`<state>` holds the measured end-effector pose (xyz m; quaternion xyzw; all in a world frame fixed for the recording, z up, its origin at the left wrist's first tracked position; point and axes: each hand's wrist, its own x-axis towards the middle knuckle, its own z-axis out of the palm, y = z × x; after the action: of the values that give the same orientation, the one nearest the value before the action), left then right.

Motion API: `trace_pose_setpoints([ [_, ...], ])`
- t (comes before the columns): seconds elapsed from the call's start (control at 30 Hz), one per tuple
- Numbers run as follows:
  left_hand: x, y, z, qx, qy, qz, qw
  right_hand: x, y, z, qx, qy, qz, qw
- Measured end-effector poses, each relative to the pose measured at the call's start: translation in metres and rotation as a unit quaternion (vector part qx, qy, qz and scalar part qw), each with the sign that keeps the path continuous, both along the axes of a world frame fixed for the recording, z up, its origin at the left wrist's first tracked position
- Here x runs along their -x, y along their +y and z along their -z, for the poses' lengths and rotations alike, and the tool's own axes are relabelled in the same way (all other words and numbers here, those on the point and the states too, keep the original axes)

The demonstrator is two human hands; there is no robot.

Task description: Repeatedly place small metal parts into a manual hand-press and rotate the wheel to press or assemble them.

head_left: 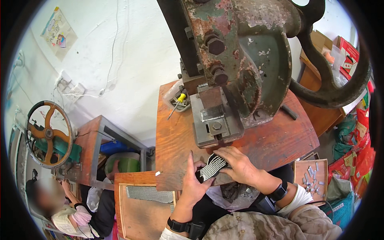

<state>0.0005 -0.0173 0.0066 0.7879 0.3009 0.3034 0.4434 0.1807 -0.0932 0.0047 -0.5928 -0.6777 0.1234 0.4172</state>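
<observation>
In front of the press, at the near edge of the wooden table, I hold a stack of thin, silvery metal strips (212,169) between my hands. Its edges make a dark and light striped pattern. My left hand (193,185) grips the left end, index finger pointing up and thumb along the near side. Around the right end close the fingers and thumb of my right hand (240,167). Just beyond my hands sits the press's steel die block (216,127), with a small ridged metal piece (212,113) on top.
A green, worn hand press (260,52) stands on the wooden table (172,148). A bag of metal parts with a yellow-handled screwdriver (181,98) lies left. Wooden trays (140,216) flank me; loose parts fill a bag (236,200) below. Another person (76,212) sits left.
</observation>
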Motion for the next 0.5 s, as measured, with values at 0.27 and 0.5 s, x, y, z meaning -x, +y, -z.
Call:
trace_pose_setpoints([
  [0.27,0.0,0.0,0.002,-0.034,0.014,-0.003,0.999,0.002,0.001,-0.003,0.036,-0.033,-0.022,0.999],
  [0.5,0.0,-0.001,0.001,-0.032,0.038,-0.033,0.998,0.033,-0.007,-0.019,0.036,-0.259,-0.031,0.965],
])
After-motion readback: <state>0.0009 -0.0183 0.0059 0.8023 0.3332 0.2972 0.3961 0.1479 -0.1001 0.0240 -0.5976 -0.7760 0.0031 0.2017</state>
